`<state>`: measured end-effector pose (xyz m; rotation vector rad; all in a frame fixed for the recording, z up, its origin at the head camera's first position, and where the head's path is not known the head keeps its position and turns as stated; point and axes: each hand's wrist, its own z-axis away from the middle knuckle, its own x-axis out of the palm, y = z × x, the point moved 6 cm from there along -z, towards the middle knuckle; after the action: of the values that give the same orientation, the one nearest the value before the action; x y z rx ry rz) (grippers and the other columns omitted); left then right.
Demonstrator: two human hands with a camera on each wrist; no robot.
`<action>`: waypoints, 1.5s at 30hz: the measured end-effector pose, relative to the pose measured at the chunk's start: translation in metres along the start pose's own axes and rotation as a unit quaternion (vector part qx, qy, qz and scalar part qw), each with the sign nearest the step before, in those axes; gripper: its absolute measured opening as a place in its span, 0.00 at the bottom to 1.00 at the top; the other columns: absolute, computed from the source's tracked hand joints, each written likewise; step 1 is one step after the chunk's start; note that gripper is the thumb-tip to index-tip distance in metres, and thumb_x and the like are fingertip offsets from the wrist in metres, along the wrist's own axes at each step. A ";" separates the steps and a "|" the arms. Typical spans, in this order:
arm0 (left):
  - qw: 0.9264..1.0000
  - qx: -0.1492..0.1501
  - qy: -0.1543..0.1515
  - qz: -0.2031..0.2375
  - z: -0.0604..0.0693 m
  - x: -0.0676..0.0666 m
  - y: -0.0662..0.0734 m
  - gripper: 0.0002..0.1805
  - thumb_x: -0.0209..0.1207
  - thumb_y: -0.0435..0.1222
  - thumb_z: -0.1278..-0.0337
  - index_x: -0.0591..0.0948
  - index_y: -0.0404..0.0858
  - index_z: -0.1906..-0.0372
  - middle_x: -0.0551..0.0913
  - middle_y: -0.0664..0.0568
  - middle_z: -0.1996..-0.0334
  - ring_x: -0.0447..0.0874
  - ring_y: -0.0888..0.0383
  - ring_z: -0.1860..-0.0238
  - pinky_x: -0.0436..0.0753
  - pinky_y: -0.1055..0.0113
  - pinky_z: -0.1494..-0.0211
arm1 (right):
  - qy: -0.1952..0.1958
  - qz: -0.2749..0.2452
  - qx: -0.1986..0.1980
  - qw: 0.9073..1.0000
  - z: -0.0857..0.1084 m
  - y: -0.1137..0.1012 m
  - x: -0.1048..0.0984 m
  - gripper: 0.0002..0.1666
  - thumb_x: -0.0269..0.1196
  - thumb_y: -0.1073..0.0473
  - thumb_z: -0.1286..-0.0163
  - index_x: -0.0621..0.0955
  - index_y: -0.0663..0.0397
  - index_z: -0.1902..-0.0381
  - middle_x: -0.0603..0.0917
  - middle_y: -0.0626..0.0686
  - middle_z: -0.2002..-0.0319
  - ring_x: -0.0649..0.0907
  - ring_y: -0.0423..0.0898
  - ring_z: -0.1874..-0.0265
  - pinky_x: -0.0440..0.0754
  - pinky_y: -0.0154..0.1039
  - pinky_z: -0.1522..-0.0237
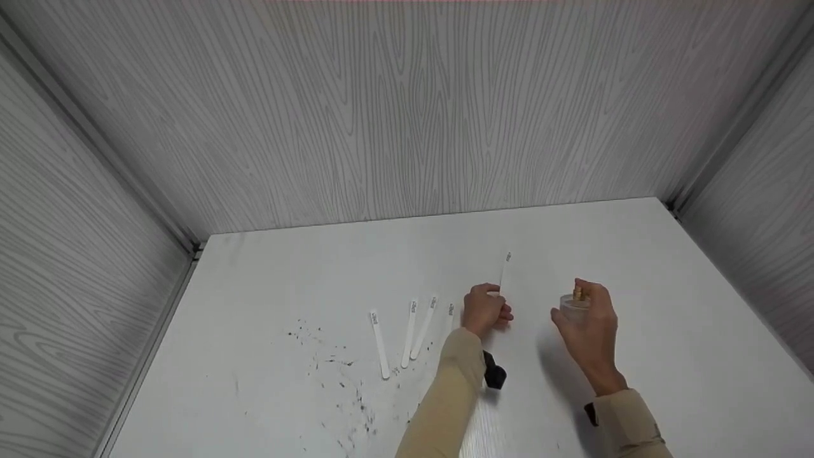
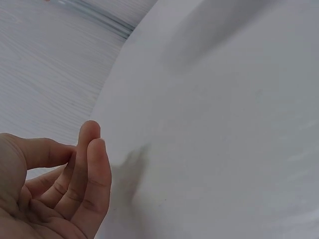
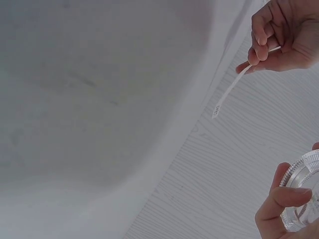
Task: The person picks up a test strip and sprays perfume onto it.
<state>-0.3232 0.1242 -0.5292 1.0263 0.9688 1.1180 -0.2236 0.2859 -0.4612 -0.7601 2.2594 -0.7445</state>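
Observation:
My left hand pinches a white paper test strip between thumb and fingers. The strip's printed end points away, toward the back wall. To the right, my right hand grips a clear glass perfume bottle with a gold spray nozzle, a fingertip at the nozzle's top. In the right wrist view the strip sticks out bent from the left hand, apart from the ribbed round bottle. The left wrist view shows the left hand with thumb and fingers together; the strip is hidden there.
Several more white strips lie left of my left arm, among them one strip farthest left and one strip partly behind the sleeve. Dark specks mark the white table. Grey wood-grain panels enclose the table.

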 end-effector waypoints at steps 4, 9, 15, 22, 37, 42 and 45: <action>1.000 -0.003 0.010 -0.003 -0.001 -0.003 -0.004 0.27 0.55 0.22 0.37 0.72 0.29 0.31 0.87 0.43 0.66 0.90 0.52 0.72 0.87 0.67 0.71 | 0.000 -0.003 0.000 1.000 0.001 -0.002 0.002 0.33 0.69 0.84 0.52 0.73 0.77 0.46 0.77 0.73 0.52 0.79 0.67 0.50 0.76 0.68 0.51; 1.000 0.003 0.021 -0.009 0.002 -0.009 -0.002 0.27 0.56 0.22 0.38 0.73 0.30 0.33 0.86 0.43 0.64 0.90 0.52 0.71 0.87 0.66 0.71 | 0.004 -0.007 -0.001 1.000 0.002 -0.002 0.003 0.33 0.69 0.84 0.53 0.74 0.78 0.46 0.77 0.74 0.52 0.78 0.67 0.50 0.75 0.66 0.50; 0.999 0.026 0.023 -0.022 0.012 -0.014 0.001 0.18 0.57 0.25 0.37 0.78 0.30 0.42 0.85 0.49 0.70 0.89 0.55 0.73 0.87 0.65 0.72 | 0.005 -0.011 -0.003 1.000 0.003 -0.003 0.004 0.33 0.69 0.85 0.54 0.74 0.78 0.46 0.78 0.73 0.52 0.79 0.67 0.50 0.75 0.65 0.51; 0.998 0.053 0.012 -0.026 0.023 -0.021 0.002 0.17 0.56 0.24 0.36 0.79 0.28 0.44 0.86 0.48 0.71 0.88 0.55 0.72 0.87 0.65 0.70 | 0.003 -0.010 0.000 1.000 0.003 -0.004 0.005 0.33 0.69 0.85 0.54 0.74 0.78 0.47 0.78 0.73 0.53 0.79 0.68 0.50 0.76 0.67 0.51; 0.997 0.078 0.016 -0.009 0.041 -0.044 0.001 0.17 0.58 0.23 0.37 0.78 0.25 0.43 0.87 0.47 0.71 0.89 0.56 0.72 0.87 0.67 0.69 | 0.002 -0.019 0.000 1.000 0.003 -0.007 0.005 0.33 0.69 0.84 0.53 0.73 0.78 0.46 0.78 0.73 0.52 0.79 0.67 0.50 0.76 0.68 0.53; 0.997 0.078 0.021 -0.012 0.046 -0.051 -0.005 0.17 0.59 0.23 0.38 0.78 0.25 0.44 0.87 0.47 0.71 0.89 0.55 0.73 0.87 0.66 0.69 | 0.000 -0.026 -0.004 1.000 0.005 -0.009 0.005 0.33 0.68 0.85 0.53 0.73 0.78 0.46 0.77 0.74 0.52 0.78 0.68 0.51 0.75 0.68 0.52; 0.997 0.078 0.023 -0.017 0.049 -0.053 -0.007 0.17 0.59 0.23 0.38 0.79 0.26 0.44 0.87 0.47 0.71 0.88 0.56 0.73 0.87 0.65 0.69 | 0.001 -0.027 -0.007 1.000 0.005 -0.009 0.005 0.33 0.69 0.85 0.53 0.73 0.78 0.47 0.78 0.74 0.52 0.78 0.67 0.51 0.74 0.67 0.53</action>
<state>-0.2837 0.0641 -0.5196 1.1089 1.1202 1.0552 -0.2204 0.2751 -0.4605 -0.8287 2.2552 -0.7558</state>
